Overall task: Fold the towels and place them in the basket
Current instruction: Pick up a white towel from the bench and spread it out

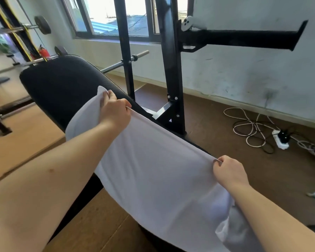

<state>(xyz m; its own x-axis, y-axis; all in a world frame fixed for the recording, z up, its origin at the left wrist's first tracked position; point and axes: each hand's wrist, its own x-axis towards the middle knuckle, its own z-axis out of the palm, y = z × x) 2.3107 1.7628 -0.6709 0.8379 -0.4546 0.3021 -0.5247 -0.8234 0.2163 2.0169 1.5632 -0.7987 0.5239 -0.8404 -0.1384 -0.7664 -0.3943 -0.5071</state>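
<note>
A white towel (pixel 158 171) is stretched over the black padded bench (pixel 62 79), its far hem pulled taut between my two hands. My left hand (pixel 115 110) pinches that hem at its far end, where a loose corner of the towel pokes up past the fingers. My right hand (pixel 227 170) pinches the same hem at the near end. The towel's lower part sags toward me and bunches under my right forearm. No basket is in view.
A black steel rack (pixel 173 70) with a horizontal arm (pixel 244 36) stands just beyond the bench. A white controller (pixel 191 23) lies on that arm. A barbell (pixel 124 63) rests behind. Cables and a power strip (pixel 280 140) lie on the wooden floor at right.
</note>
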